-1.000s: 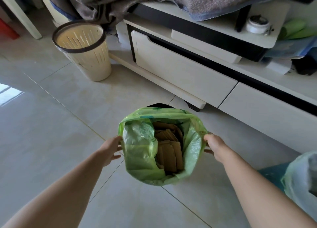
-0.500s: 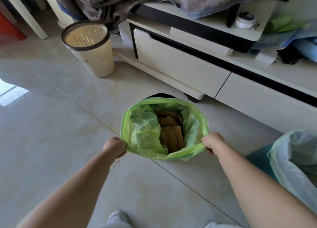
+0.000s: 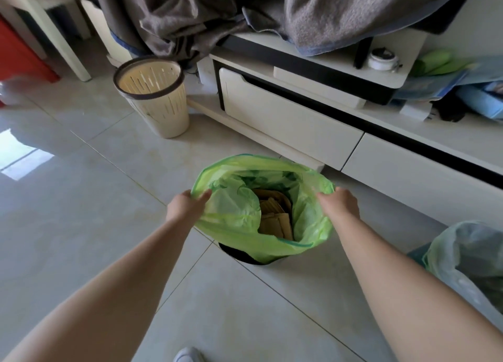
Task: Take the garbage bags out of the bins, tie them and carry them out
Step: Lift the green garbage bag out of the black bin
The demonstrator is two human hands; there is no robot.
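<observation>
A green garbage bag with brown cardboard pieces inside is held open above a dark bin, whose rim shows under the bag's near side. My left hand grips the bag's left rim. On the opposite rim my right hand holds the plastic. At the right edge a second, pale translucent garbage bag sits filled, over something teal.
A cream slotted bin with a dark rim stands without a bag at the back left. A white and black low cabinet with drawers runs behind, draped with grey cloth. My shoe shows at the bottom.
The bag has been lifted, so the dark bin's rim now shows beneath it. Both hands closed on the rim and rose with it. The view has pulled back.
</observation>
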